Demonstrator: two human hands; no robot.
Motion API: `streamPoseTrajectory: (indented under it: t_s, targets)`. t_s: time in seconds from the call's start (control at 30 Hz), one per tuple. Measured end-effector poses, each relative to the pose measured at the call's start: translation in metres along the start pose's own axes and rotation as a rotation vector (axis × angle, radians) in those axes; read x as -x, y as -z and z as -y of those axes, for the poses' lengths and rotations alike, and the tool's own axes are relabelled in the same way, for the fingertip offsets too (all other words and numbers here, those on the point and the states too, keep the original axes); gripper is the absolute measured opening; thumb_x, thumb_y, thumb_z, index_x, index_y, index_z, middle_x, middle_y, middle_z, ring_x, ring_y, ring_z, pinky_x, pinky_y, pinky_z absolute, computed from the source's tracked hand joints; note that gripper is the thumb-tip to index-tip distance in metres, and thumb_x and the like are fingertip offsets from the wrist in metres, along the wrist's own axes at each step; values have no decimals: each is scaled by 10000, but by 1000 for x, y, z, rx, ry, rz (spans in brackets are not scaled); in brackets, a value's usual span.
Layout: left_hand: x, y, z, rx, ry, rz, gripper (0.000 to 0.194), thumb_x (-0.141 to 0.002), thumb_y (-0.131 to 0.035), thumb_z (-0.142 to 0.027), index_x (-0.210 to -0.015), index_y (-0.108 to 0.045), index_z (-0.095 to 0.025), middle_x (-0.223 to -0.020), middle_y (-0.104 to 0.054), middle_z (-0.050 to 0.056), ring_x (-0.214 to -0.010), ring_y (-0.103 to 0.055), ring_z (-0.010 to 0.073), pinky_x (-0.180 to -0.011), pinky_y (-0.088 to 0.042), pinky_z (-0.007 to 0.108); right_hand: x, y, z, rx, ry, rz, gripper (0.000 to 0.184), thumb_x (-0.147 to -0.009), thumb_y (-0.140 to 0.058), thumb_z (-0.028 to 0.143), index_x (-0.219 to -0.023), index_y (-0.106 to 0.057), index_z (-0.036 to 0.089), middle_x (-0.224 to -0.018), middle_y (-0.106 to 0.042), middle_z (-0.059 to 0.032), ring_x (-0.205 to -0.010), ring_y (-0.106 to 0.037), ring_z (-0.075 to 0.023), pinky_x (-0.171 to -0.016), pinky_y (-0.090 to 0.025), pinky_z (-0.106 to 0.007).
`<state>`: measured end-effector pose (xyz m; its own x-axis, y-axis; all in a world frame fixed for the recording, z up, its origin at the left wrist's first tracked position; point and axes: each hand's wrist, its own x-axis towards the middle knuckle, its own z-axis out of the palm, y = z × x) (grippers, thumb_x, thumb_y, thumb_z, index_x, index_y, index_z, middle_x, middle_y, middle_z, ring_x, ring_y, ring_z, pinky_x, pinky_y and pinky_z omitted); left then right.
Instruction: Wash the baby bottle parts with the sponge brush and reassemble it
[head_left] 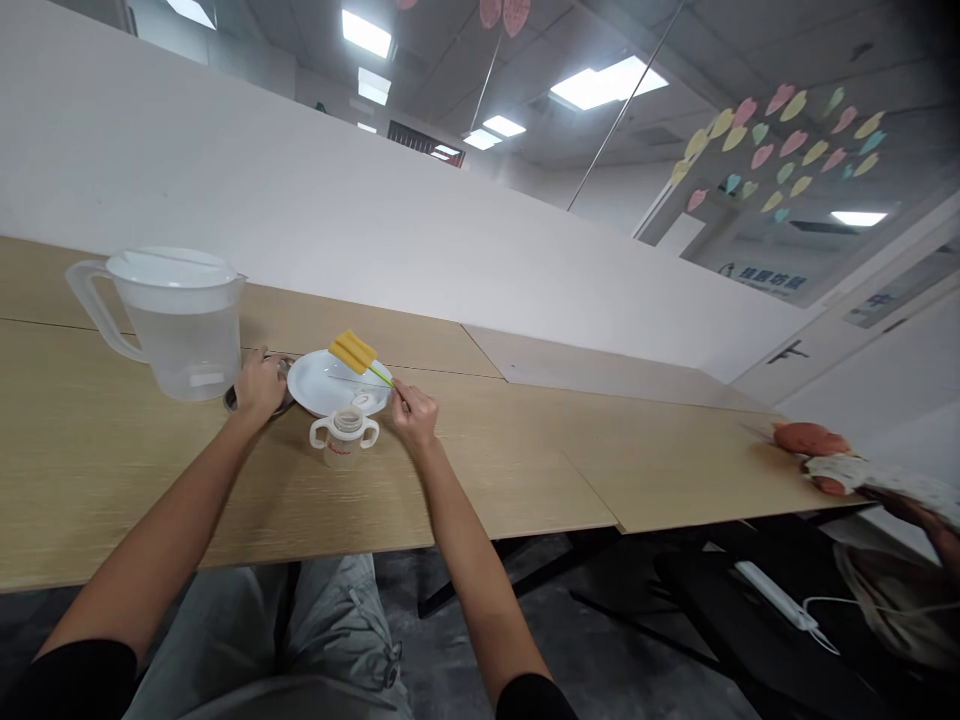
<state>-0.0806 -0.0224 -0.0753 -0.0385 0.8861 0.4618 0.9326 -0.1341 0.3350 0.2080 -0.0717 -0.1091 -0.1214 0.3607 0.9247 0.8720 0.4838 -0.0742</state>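
Note:
My right hand (414, 412) pinches the green handle of a yellow sponge brush (354, 351), holding its sponge head over a white plate (315, 385). My left hand (259, 385) is closed over a small metal object (283, 400) between the plate and a clear plastic pitcher (184, 320) with a white lid. A small baby bottle (344, 435) with two white handles stands upright on the wooden table (112, 470), just in front of the plate and between my hands. A small white piece lies on the plate near the bottle.
A white partition wall runs along the table's far edge. At the far right another person's hand rests by reddish objects (810, 440) on a patterned cloth (862, 470). A power strip (776, 595) lies on the floor below.

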Motion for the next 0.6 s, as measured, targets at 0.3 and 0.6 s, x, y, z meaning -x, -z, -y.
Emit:
streamPoseTrajectory:
  t_s: [0.3, 0.6]
  targets:
    - [4, 9, -4, -42, 3, 36, 396, -908, -388, -164, -1155, -695, -129, -1220, -607, 198, -1024, -632, 312, -835, -502, 406, -3, 1, 3, -33, -70, 2, 298, -952, -459, 244, -1034, -733, 162, -686, -707, -66, -566, -629, -135, -555, -462, -242]
    - [0, 3, 3, -55, -65, 138, 449, -875, -440, -120, -1302, -581, -130, -1477, -473, 138, -1203, -573, 291, -996, -467, 389, -5, 1, 5, -40, -54, -32, 293, -956, -449, 246, -1020, -723, 165, -754, -739, -71, -610, -661, -134, -571, -492, -232]
